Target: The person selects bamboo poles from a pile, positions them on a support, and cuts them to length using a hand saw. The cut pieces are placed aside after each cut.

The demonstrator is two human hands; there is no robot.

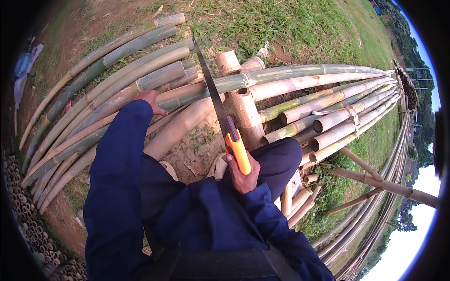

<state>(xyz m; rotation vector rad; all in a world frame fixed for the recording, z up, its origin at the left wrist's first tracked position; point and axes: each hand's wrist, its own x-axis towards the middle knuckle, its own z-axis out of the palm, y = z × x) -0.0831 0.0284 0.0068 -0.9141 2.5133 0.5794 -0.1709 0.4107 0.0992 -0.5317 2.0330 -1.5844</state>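
My right hand (247,177) is closed round the orange handle of a hand saw (240,152). Its long dark blade points away from me and crosses a long greenish bamboo pole (276,75); whether the teeth are in the bamboo, I cannot tell. To the left of the blade, my left hand (151,100) grips that pole, thumb toward me. Beneath the pole, a thick upright bamboo post (245,112) and a stout slanting bamboo piece (180,129) form a rest. A shorter cut post (228,63) stands just beyond the pole.
Several bamboo poles (101,61) lie side by side at the left. More poles (342,119), partly tied together, stretch to the right. Stacked bamboo ends (33,210) fill the lower left. A slanting bamboo brace (393,187) stands at the right, with grass (290,28) beyond.
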